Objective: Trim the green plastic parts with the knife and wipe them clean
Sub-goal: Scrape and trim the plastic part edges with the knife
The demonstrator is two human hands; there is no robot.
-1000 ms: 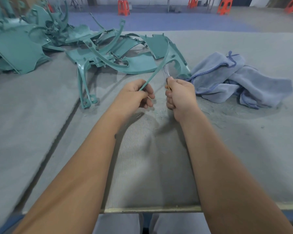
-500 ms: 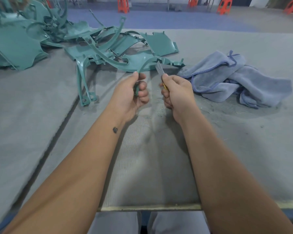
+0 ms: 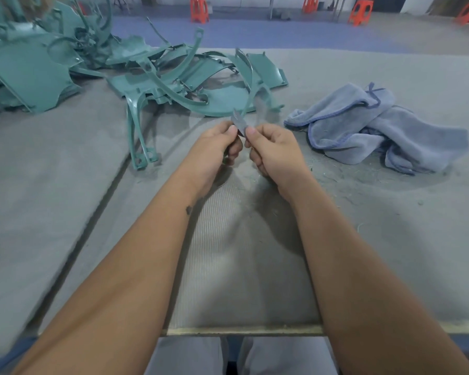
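Observation:
My left hand (image 3: 214, 151) grips the lower end of a thin curved green plastic strip (image 3: 251, 79), which rises away from me over the table. My right hand (image 3: 275, 151) holds the knife (image 3: 238, 122), thumb pressed on it, its grey blade pointing up and left against the strip's base just above my left fingers. The two hands almost touch. How the strip sits inside my left fist is hidden. The blue-grey wiping cloth (image 3: 377, 128) lies crumpled on the table to the right of my hands.
A heap of green plastic parts (image 3: 35, 69) fills the far left; more curved panels (image 3: 201, 87) and a long frame piece (image 3: 136, 131) lie just beyond my hands. Plastic shavings dot the grey felt table (image 3: 390, 226). Orange stools (image 3: 199, 9) stand on the floor behind.
The strip has swung from lying low and sideways to standing upright. My hands have drawn together, and the blade now sits at the strip's base by my left fingers.

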